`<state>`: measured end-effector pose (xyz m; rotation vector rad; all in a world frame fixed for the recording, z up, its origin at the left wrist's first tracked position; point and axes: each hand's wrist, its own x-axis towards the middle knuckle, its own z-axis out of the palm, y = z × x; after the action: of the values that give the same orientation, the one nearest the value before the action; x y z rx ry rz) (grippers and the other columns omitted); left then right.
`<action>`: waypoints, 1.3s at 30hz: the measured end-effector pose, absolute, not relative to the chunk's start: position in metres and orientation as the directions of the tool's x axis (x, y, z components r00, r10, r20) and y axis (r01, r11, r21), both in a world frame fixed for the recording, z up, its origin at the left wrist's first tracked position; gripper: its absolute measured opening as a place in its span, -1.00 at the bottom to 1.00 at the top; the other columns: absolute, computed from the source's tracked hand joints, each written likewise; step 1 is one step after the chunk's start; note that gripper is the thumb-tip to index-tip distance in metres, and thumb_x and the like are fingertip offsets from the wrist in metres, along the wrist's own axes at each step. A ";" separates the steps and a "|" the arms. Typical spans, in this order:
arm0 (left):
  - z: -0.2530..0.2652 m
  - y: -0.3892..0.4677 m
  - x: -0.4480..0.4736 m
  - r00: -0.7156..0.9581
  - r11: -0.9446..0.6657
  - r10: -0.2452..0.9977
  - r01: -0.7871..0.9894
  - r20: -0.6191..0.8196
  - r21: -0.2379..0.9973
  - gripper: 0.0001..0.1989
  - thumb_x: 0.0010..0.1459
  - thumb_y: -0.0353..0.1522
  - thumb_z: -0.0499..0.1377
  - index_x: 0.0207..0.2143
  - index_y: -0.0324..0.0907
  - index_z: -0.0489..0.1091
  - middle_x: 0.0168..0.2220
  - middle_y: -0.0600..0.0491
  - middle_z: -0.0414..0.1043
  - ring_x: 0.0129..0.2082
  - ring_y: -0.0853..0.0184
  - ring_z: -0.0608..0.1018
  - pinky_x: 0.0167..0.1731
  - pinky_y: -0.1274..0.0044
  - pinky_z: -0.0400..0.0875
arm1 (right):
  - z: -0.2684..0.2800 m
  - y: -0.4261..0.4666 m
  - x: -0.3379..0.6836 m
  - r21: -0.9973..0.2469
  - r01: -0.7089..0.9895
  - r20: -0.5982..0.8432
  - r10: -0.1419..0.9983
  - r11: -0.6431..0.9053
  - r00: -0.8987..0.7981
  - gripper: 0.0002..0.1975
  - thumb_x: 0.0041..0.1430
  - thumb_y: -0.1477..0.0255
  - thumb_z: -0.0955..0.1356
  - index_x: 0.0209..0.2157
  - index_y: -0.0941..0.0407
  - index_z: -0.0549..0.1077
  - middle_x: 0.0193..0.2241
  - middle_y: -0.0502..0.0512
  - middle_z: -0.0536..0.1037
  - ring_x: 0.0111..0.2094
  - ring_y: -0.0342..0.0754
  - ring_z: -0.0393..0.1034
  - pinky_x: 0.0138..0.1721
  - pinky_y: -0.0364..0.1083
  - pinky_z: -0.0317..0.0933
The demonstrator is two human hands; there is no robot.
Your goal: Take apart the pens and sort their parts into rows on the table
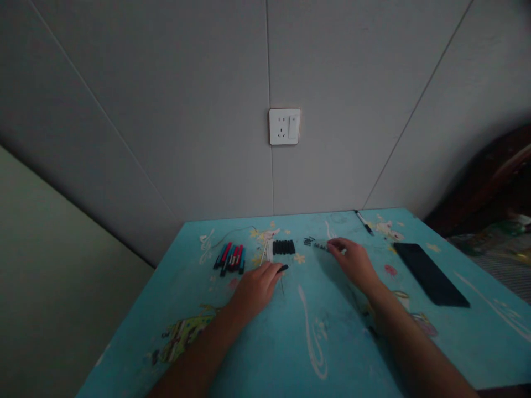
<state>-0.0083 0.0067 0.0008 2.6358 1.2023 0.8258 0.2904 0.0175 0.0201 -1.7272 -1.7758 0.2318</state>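
Note:
My left hand [258, 283] is closed around a short black pen part [282, 268], whose pale tip points right. Just beyond it, thin white sticks [269, 250] lie side by side, touching a neat row of black cylindrical pieces [284, 247]. To the right of that row are small dark pieces [309, 241], with more small greyish pieces [319, 246] trailing toward my right hand [349, 258]. The fingers of my right hand are pinched together at the end of this trail; what they hold, if anything, is too small to name.
Red and blue pen barrels [231, 258] with dark ends are piled left on the patterned blue table [274, 342]. A black-and-white pen [364, 222] lies at the back right, near a flat black slab [431, 275]. Behind stands a wall with a socket [284, 126].

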 end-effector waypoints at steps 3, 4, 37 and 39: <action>0.001 0.006 -0.007 0.551 -0.677 0.729 0.665 0.406 0.314 -0.73 0.36 -0.32 -0.02 0.05 -0.11 0.34 -0.15 -0.02 0.49 -0.17 0.28 0.57 -0.16 0.45 0.49 | 0.025 0.008 0.256 -0.745 0.601 0.335 0.941 0.288 -0.036 -0.74 0.26 0.26 0.30 -0.16 0.08 0.53 -0.27 0.08 0.59 -0.30 -0.04 0.46 -0.24 -0.07 0.31; 0.001 0.006 -0.007 0.562 -0.682 0.727 0.662 0.396 0.312 -0.72 0.36 -0.32 -0.02 0.05 -0.11 0.34 -0.16 -0.02 0.49 -0.18 0.28 0.57 -0.17 0.45 0.49 | 0.025 0.004 0.245 -0.782 0.542 0.327 0.943 0.307 -0.061 -0.75 0.26 0.26 0.30 -0.15 0.08 0.53 -0.29 0.07 0.59 -0.30 -0.04 0.46 -0.24 -0.07 0.32; 0.000 0.005 -0.005 0.667 -0.785 0.607 0.587 0.431 0.196 -0.74 0.34 -0.33 0.04 0.02 -0.14 0.39 -0.23 0.01 0.50 -0.20 0.32 0.55 -0.16 0.45 0.49 | 0.003 -0.013 0.210 -0.651 0.600 0.312 0.885 0.464 -0.346 -0.66 0.38 0.29 0.18 -0.43 0.11 0.38 -0.51 0.02 0.43 -0.46 -0.10 0.32 -0.37 -0.12 0.16; 0.002 0.004 -0.005 0.670 -0.788 0.603 0.586 0.434 0.189 -0.74 0.35 -0.33 0.03 0.01 -0.14 0.40 -0.25 0.01 0.50 -0.21 0.31 0.55 -0.17 0.45 0.50 | 0.002 -0.013 0.208 -0.650 0.604 0.303 0.886 0.461 -0.350 -0.62 0.40 0.29 0.15 -0.49 0.11 0.32 -0.56 -0.01 0.39 -0.51 -0.12 0.28 -0.41 -0.13 0.13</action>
<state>-0.0047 0.0044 0.0017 2.8399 1.0111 0.7565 0.2085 -0.0130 0.0021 -1.2356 -2.0788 0.5758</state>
